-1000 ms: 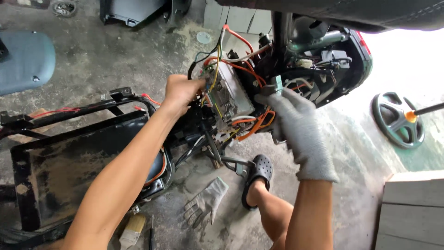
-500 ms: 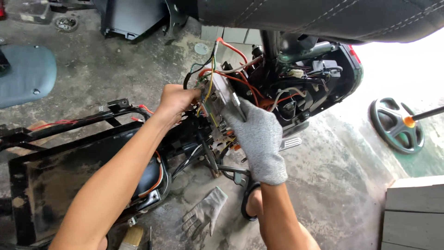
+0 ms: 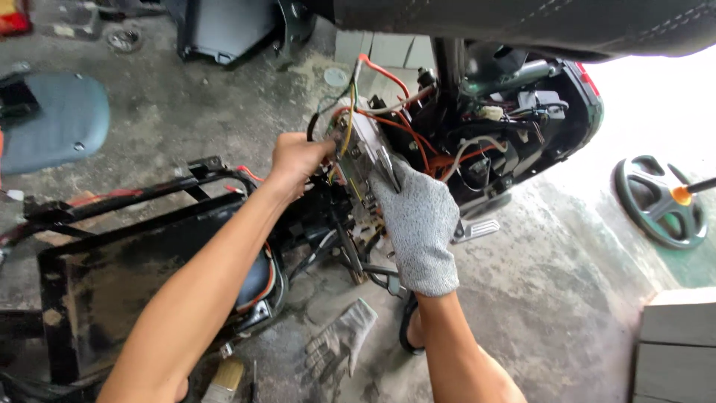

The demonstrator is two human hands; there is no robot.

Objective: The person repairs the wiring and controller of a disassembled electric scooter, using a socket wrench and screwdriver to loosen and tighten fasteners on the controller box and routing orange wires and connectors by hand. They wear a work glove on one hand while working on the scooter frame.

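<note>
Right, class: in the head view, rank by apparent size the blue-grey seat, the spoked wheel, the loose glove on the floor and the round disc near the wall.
1. blue-grey seat, cut by the frame edge
2. spoked wheel
3. loose glove, nearer the camera, so its rank is unsure
4. round disc

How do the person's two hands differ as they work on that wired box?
The left hand is bare, while the right hand wears a grey knitted glove. The left hand closes on the wired metal box at its left edge; the right hand lies flatter against its lower right side. The left arm reaches in from the lower left, the right arm from below. Both hold the same box. A spare grey glove lies on the floor.
</note>
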